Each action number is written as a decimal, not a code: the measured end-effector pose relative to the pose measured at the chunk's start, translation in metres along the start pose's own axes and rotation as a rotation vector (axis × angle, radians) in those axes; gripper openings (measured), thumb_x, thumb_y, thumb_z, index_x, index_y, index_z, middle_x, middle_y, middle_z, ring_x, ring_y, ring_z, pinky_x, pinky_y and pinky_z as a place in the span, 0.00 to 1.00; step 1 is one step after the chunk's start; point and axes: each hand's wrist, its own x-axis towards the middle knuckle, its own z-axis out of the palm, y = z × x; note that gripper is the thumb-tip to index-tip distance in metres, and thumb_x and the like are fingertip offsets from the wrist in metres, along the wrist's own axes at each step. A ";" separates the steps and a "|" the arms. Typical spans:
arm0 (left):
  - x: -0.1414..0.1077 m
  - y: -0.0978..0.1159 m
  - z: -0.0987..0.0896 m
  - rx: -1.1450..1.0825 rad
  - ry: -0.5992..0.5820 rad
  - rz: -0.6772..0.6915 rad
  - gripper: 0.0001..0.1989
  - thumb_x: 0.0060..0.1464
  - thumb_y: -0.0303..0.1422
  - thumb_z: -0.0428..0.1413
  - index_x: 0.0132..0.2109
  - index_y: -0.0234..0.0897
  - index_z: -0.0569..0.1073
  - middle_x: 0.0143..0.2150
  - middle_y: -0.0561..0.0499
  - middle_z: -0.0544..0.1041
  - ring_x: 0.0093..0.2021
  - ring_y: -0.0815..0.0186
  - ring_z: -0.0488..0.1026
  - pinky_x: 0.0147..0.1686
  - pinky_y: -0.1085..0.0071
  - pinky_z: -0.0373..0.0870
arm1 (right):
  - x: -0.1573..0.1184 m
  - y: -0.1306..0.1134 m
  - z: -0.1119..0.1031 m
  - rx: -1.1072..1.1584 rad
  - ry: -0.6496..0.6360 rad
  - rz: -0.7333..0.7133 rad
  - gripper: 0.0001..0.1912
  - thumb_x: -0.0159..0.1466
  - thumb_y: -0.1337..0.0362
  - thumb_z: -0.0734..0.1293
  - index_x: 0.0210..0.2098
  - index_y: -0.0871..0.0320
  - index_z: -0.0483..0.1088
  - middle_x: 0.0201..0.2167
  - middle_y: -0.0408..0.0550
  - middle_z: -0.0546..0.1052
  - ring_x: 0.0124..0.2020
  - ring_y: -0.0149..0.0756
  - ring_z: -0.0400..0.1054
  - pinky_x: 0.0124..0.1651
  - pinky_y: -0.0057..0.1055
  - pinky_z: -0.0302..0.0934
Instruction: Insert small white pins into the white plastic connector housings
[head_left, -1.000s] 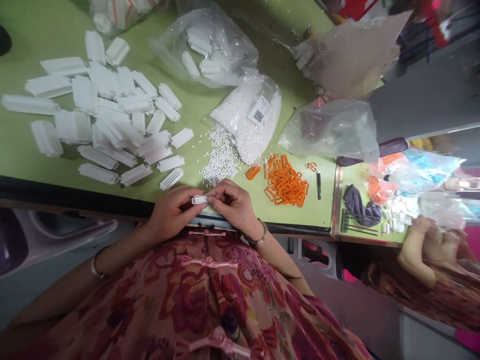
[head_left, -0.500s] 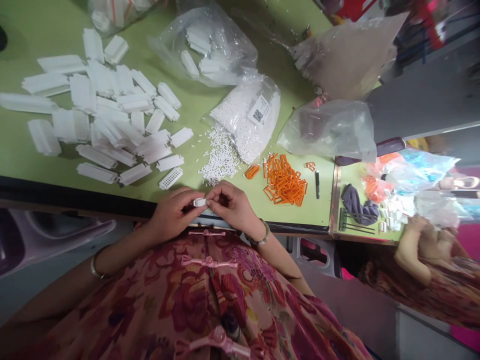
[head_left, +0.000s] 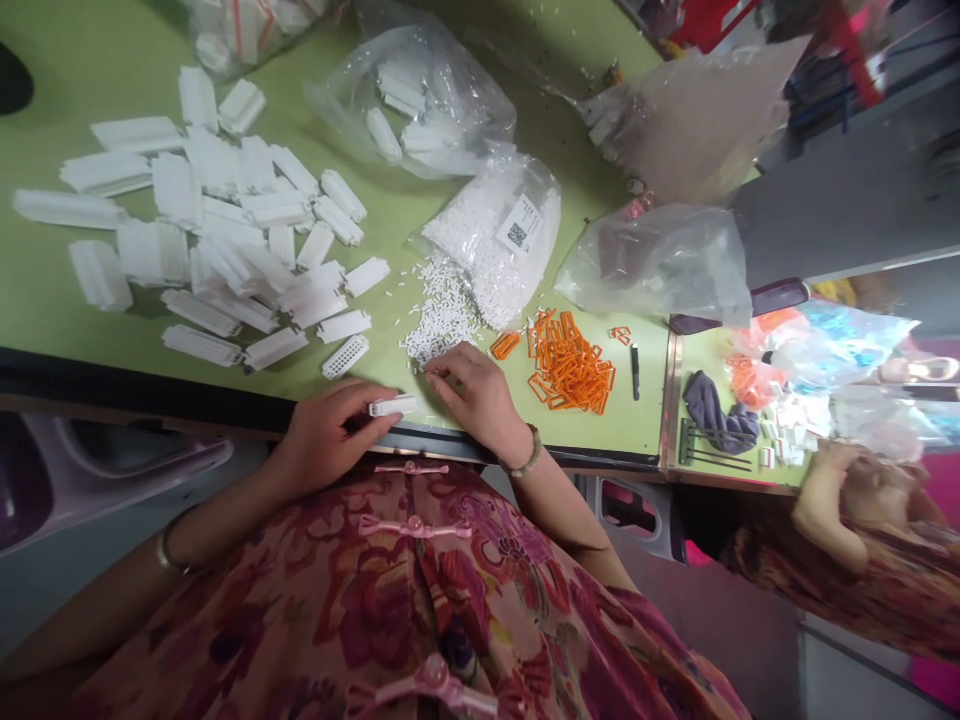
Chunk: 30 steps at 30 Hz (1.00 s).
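In the head view my left hand pinches a white plastic connector housing between thumb and fingers, above the table's front edge. My right hand reaches to the near side of a heap of small white plastic pins. Its thumb and forefinger look slightly apart, their tips touching or just over the nearest pins, and no held piece shows. Beyond my left hand lies a loose housing with rows of holes, beside a large pile of white housings.
A clear bag of white pins lies behind the heap, with a bag of housings farther back. Orange frames and a small black-handled knife are to the right. A co-worker's arm shows at far right.
My right hand has left the housing and moved up and right to the pin heap, its fingers loosening. My left hand keeps the housing, which now shows more of its length.
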 end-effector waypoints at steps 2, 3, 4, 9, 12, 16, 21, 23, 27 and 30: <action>-0.001 0.001 -0.002 -0.031 0.029 -0.031 0.12 0.67 0.41 0.61 0.47 0.39 0.84 0.42 0.48 0.87 0.35 0.64 0.82 0.40 0.71 0.78 | 0.004 0.000 0.007 -0.232 -0.024 -0.053 0.07 0.76 0.66 0.68 0.43 0.56 0.80 0.41 0.52 0.79 0.44 0.41 0.71 0.48 0.36 0.67; 0.000 0.001 -0.002 -0.046 0.034 -0.046 0.12 0.67 0.41 0.61 0.47 0.39 0.84 0.41 0.49 0.86 0.34 0.64 0.82 0.39 0.71 0.77 | 0.006 -0.001 0.011 -0.317 -0.046 -0.077 0.09 0.77 0.66 0.67 0.43 0.56 0.81 0.40 0.53 0.79 0.43 0.42 0.71 0.47 0.37 0.67; 0.000 0.002 -0.001 -0.060 0.038 -0.059 0.13 0.67 0.42 0.61 0.47 0.38 0.84 0.40 0.49 0.86 0.33 0.64 0.82 0.38 0.71 0.77 | 0.007 -0.001 0.014 -0.379 -0.060 -0.099 0.10 0.77 0.66 0.66 0.42 0.57 0.81 0.39 0.53 0.79 0.42 0.42 0.70 0.46 0.37 0.66; 0.003 0.001 0.002 -0.099 0.050 -0.102 0.14 0.65 0.43 0.61 0.46 0.37 0.84 0.38 0.49 0.84 0.31 0.65 0.80 0.34 0.71 0.74 | 0.007 0.001 0.017 -0.235 0.049 -0.171 0.12 0.77 0.66 0.65 0.39 0.58 0.79 0.37 0.52 0.78 0.40 0.40 0.70 0.44 0.36 0.66; 0.004 0.000 0.002 -0.105 0.043 -0.115 0.14 0.65 0.44 0.61 0.47 0.38 0.83 0.39 0.49 0.85 0.31 0.65 0.79 0.34 0.71 0.74 | 0.003 -0.002 0.010 0.094 0.090 -0.139 0.08 0.76 0.64 0.68 0.40 0.56 0.79 0.35 0.46 0.77 0.34 0.34 0.68 0.38 0.32 0.65; 0.003 -0.003 0.004 -0.054 0.030 -0.086 0.14 0.66 0.43 0.60 0.45 0.38 0.83 0.41 0.48 0.86 0.34 0.64 0.79 0.39 0.69 0.76 | -0.003 -0.013 0.007 0.278 0.023 -0.096 0.06 0.74 0.62 0.71 0.41 0.55 0.80 0.33 0.43 0.76 0.31 0.32 0.65 0.34 0.30 0.63; 0.002 -0.008 0.005 0.027 0.016 -0.050 0.14 0.67 0.43 0.57 0.45 0.38 0.81 0.42 0.47 0.85 0.38 0.62 0.80 0.41 0.68 0.76 | -0.004 -0.022 0.013 0.295 0.004 -0.147 0.06 0.74 0.63 0.69 0.41 0.55 0.79 0.34 0.43 0.76 0.32 0.32 0.67 0.38 0.32 0.67; 0.001 -0.010 0.006 0.052 0.009 -0.034 0.13 0.68 0.42 0.57 0.46 0.39 0.81 0.42 0.47 0.85 0.38 0.62 0.80 0.41 0.68 0.76 | -0.004 -0.023 0.013 0.265 -0.010 -0.132 0.06 0.74 0.63 0.69 0.40 0.55 0.79 0.33 0.43 0.76 0.32 0.32 0.67 0.39 0.32 0.68; 0.000 -0.010 0.006 0.134 -0.034 0.004 0.12 0.69 0.39 0.55 0.46 0.39 0.81 0.42 0.48 0.84 0.38 0.62 0.79 0.41 0.69 0.75 | -0.003 -0.027 0.007 0.203 -0.062 -0.092 0.05 0.73 0.66 0.70 0.39 0.56 0.78 0.33 0.43 0.75 0.34 0.33 0.67 0.41 0.32 0.66; 0.000 -0.010 0.006 0.195 -0.078 0.039 0.11 0.70 0.37 0.55 0.47 0.39 0.81 0.41 0.48 0.84 0.38 0.63 0.79 0.41 0.70 0.74 | -0.001 -0.032 0.002 0.177 -0.136 -0.037 0.05 0.71 0.69 0.70 0.37 0.56 0.77 0.33 0.42 0.73 0.35 0.33 0.68 0.42 0.31 0.65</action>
